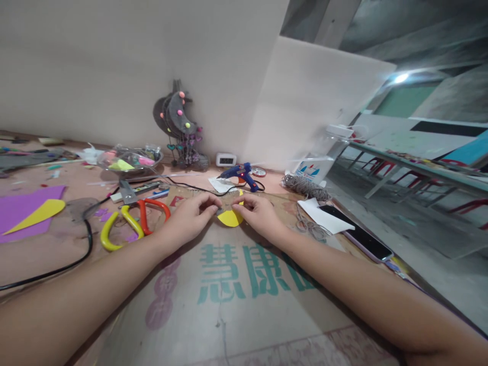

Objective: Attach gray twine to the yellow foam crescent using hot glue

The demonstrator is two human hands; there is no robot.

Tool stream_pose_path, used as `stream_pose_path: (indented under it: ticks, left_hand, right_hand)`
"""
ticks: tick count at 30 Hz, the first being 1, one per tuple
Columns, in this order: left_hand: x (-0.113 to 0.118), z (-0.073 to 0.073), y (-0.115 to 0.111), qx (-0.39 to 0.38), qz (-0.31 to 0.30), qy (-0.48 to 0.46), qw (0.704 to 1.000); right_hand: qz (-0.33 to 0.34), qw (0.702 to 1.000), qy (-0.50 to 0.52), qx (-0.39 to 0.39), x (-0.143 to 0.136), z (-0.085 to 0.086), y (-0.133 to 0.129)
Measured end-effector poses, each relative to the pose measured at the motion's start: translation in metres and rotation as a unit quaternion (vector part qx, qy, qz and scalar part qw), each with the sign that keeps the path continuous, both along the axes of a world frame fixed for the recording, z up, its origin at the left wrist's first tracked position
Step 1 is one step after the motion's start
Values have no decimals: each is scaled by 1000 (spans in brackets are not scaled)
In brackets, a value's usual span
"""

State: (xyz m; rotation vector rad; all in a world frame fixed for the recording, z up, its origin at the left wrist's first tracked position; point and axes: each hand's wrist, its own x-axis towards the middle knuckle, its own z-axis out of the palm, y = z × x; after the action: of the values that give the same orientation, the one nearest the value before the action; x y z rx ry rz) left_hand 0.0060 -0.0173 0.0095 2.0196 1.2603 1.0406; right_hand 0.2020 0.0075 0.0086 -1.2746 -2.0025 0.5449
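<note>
Over a printed cardboard sheet (229, 325), both hands meet at a small yellow piece (231, 218) with a rounded lower edge. My left hand (198, 211) pinches at its left side, where something small and grey shows by the fingertips. On the other side, my right hand (256, 211) has thumb and finger closed on the yellow piece. Just beyond the hands lies a blue glue gun (244, 174), its nozzle over a white paper (221, 185). Yellow-handled scissors (131, 221) and red-handled scissors (144, 216) rest beside my left forearm.
Purple sheet (23, 203) with a yellow cutout is far left. Behind are a bowl of supplies (131, 162), grey moon ornament (177, 114) and small clock (226, 159). Grey cord (307, 187) and a phone (366, 239) lie right. A black cable crosses the left side.
</note>
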Motion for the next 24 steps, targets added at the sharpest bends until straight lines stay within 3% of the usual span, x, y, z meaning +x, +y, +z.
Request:
stream_pose_path:
  ticks: [9, 15, 18, 24]
  left_hand:
    - [4, 3, -2, -2, -51, -9, 999]
    - [3, 3, -2, -15, -20, -1, 1000]
    - [2, 0, 0, -14, -20, -8, 1000]
    - [2, -2, -1, 12, -46, -23, 999]
  right_hand:
    - [17, 999, -27, 35, 3, -5, 4]
    - [17, 981, -16, 192, 5, 2, 6]
    - [23, 973, 3, 230, 4, 6, -1]
    - [113, 970, -104, 187, 0, 3, -9]
